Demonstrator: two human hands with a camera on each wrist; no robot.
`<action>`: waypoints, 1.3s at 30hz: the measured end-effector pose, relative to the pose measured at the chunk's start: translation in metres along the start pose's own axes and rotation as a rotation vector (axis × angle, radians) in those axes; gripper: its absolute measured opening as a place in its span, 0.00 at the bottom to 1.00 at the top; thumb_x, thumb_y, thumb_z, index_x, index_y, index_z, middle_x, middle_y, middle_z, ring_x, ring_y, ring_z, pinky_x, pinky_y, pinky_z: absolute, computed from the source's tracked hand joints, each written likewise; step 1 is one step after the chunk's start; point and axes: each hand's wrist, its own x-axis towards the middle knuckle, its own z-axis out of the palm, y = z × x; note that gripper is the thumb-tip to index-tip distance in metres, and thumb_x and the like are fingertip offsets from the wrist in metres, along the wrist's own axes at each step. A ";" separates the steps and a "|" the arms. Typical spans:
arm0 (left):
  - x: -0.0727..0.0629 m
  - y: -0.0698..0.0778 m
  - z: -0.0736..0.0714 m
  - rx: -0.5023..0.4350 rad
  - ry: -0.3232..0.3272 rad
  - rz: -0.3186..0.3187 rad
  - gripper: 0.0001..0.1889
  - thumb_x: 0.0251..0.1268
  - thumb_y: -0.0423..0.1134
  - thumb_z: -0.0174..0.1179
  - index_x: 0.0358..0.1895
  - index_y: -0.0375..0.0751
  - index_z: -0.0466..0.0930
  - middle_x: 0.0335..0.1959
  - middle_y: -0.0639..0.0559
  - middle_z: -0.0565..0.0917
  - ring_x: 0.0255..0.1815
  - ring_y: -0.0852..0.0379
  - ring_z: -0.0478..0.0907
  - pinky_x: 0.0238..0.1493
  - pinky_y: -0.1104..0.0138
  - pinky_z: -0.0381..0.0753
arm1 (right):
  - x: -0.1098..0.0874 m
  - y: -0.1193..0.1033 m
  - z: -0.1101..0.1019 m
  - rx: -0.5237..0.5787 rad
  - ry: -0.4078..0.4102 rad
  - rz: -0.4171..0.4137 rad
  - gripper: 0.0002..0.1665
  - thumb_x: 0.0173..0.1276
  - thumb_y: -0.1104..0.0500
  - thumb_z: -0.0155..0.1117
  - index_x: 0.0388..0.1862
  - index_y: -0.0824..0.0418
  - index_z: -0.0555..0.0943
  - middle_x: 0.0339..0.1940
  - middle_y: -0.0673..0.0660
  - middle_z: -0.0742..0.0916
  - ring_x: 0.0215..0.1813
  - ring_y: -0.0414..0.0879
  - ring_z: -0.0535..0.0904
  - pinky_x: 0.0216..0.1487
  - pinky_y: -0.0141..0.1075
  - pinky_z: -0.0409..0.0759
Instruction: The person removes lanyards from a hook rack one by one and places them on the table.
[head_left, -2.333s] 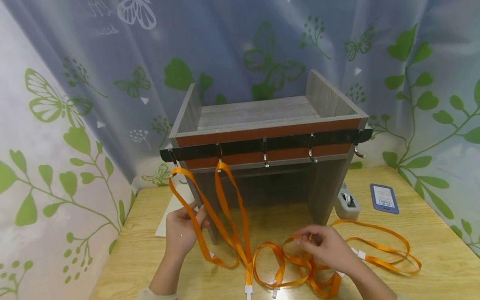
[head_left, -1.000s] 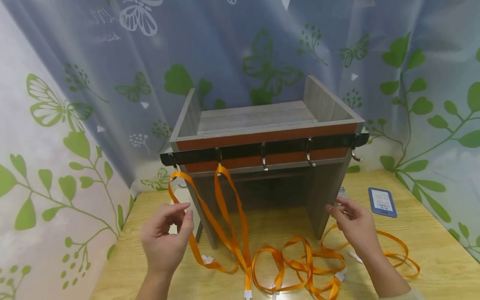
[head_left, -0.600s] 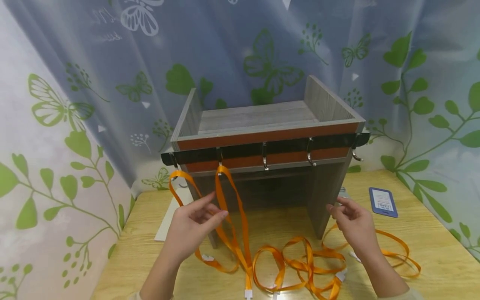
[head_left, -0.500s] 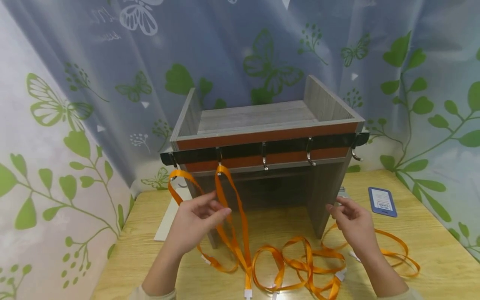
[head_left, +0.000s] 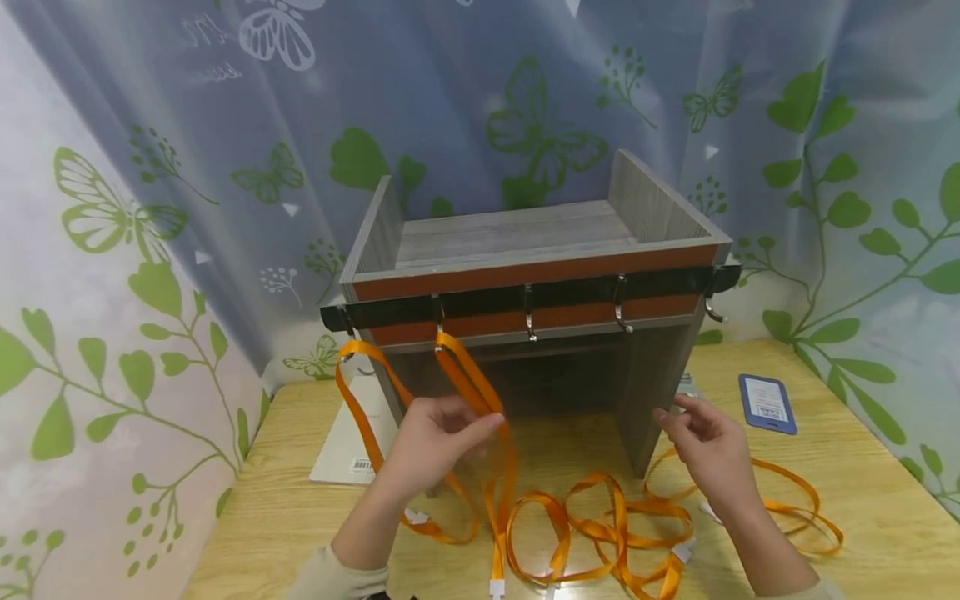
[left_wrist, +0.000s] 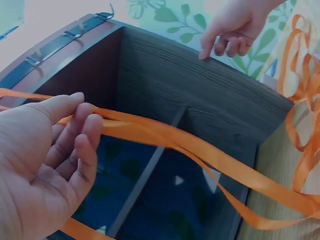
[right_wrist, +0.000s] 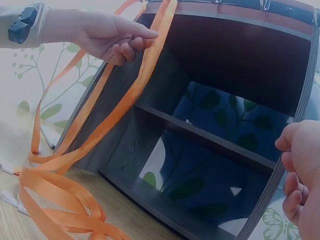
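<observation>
A grey wooden shelf point(head_left: 517, 227) carries a black hook rail point(head_left: 480, 294) across its front. One orange lanyard point(head_left: 358, 408) hangs from the leftmost hook, and a second lanyard point(head_left: 468, 375) from the hook beside it. My left hand point(head_left: 438, 437) pinches the second lanyard's strap between thumb and fingers, drawing its two strands together. In the left wrist view, that strap point(left_wrist: 200, 150) runs on past the fingertips. At the front edge of the shelf's right side panel point(right_wrist: 265, 195), my right hand point(head_left: 712, 454) holds on with thumb and index finger, other fingers curled.
More orange lanyards point(head_left: 622, 533) lie loosely looped on the wooden table point(head_left: 255, 517). A blue card holder point(head_left: 767, 404) lies at the right. Left of the shelf rests a white booklet point(head_left: 341, 450); a patterned curtain point(head_left: 465, 100) hangs behind.
My right hand has left the lanyards on the table for the right panel. My left hand has moved right from the first lanyard to the second, whose strands now lie together.
</observation>
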 end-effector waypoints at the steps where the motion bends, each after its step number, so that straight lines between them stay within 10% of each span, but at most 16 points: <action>1: 0.000 -0.001 0.001 0.011 0.018 0.008 0.16 0.64 0.48 0.68 0.30 0.36 0.86 0.28 0.42 0.89 0.24 0.54 0.86 0.32 0.63 0.86 | 0.000 0.000 0.000 -0.001 0.001 -0.002 0.29 0.74 0.54 0.62 0.67 0.69 0.72 0.27 0.39 0.82 0.36 0.29 0.78 0.30 0.31 0.74; 15: 0.005 -0.004 0.013 0.069 0.235 0.003 0.10 0.62 0.49 0.70 0.34 0.47 0.88 0.23 0.45 0.86 0.21 0.55 0.82 0.22 0.71 0.76 | -0.002 -0.001 0.000 -0.024 0.009 -0.009 0.29 0.74 0.53 0.63 0.66 0.69 0.73 0.25 0.39 0.81 0.26 0.37 0.69 0.30 0.32 0.73; 27: -0.005 0.003 0.007 -0.010 0.197 0.044 0.12 0.66 0.45 0.67 0.32 0.40 0.87 0.24 0.47 0.87 0.24 0.53 0.85 0.29 0.66 0.85 | -0.004 0.001 0.002 0.000 -0.009 0.016 0.28 0.75 0.56 0.62 0.66 0.70 0.72 0.21 0.44 0.78 0.45 0.23 0.81 0.33 0.31 0.75; 34: -0.019 0.038 -0.015 0.023 0.223 0.185 0.07 0.67 0.40 0.66 0.37 0.39 0.87 0.26 0.45 0.88 0.25 0.54 0.86 0.25 0.64 0.85 | -0.002 0.000 0.001 -0.010 0.009 0.011 0.28 0.75 0.53 0.62 0.67 0.67 0.72 0.22 0.42 0.78 0.27 0.32 0.72 0.32 0.30 0.73; 39: -0.029 0.068 -0.029 0.064 0.252 0.433 0.03 0.65 0.28 0.65 0.38 0.36 0.87 0.27 0.43 0.88 0.25 0.56 0.86 0.26 0.64 0.86 | -0.001 0.001 0.001 0.002 0.023 0.016 0.28 0.74 0.54 0.63 0.66 0.67 0.73 0.22 0.42 0.78 0.21 0.38 0.65 0.25 0.35 0.69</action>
